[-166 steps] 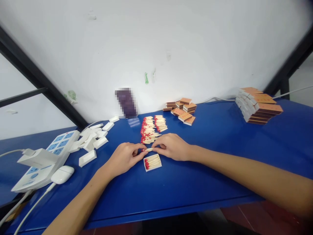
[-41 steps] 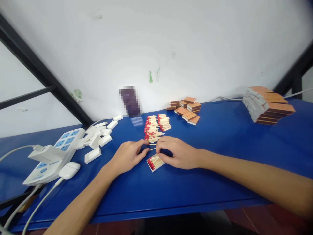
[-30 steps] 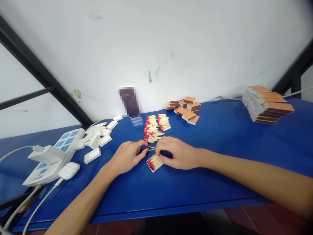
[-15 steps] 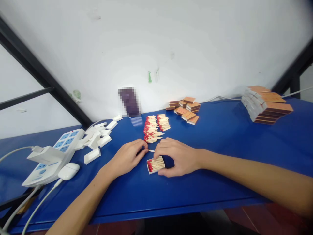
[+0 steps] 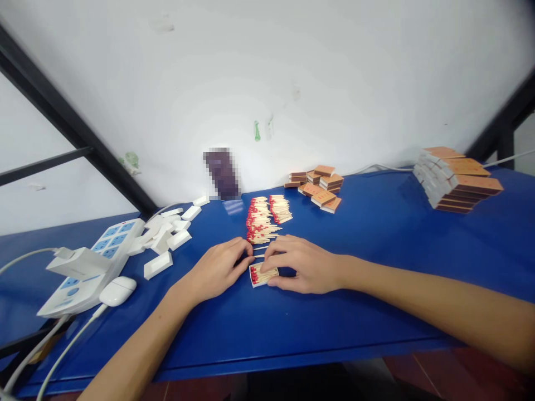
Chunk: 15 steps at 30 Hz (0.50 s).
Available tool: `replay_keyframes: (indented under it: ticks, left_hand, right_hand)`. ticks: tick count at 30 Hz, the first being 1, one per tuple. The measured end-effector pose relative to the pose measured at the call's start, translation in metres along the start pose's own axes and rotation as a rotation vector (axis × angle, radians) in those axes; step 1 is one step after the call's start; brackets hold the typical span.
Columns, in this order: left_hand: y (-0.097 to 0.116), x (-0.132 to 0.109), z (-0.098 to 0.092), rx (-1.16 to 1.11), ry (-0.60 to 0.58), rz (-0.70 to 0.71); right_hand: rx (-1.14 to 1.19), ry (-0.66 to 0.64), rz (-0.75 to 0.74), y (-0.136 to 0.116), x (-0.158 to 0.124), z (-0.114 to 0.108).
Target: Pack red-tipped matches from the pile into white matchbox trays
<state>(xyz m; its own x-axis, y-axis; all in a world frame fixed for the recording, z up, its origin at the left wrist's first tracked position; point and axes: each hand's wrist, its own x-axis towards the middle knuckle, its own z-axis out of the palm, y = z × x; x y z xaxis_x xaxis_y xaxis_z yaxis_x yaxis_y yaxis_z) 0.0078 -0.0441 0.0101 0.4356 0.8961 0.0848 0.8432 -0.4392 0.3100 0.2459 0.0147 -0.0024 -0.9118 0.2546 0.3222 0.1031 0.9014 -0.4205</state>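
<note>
Your left hand (image 5: 221, 267) pinches a match (image 5: 259, 256); your right hand (image 5: 303, 264), fingers apart, touches the tray (image 5: 259, 285), likely to steady it.

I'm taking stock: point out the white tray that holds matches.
The tray at the right hand; it holds red-headed matches, while none show in the other trays on the left.

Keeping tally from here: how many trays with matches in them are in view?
1: the filled tray at the right hand's fingertips, nearer the wearer than the loose matches. No matches show in the white trays at left, though some interiors are hidden.
</note>
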Motion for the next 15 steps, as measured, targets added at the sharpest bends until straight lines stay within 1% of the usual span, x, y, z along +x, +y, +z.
replay_keyframes:
  ticks: [5,8,15]
  left_hand:
    - [-0.0006,0.001,0.0022,0.03,-0.037,0.0]
    - [0.0009,0.0005,0.0017,0.025,-0.029,-0.011]
    - [0.007,-0.0007,-0.0024,-0.119,-0.003,-0.033]
  right_hand:
    - [-0.027,0.004,-0.008,0.0013,-0.0009,0.0017]
    - [-0.037,0.025,0.006,0.0014,-0.0008,0.0032]
    - [-0.038,0.131,0.151,-0.001,0.0018,0.0051]
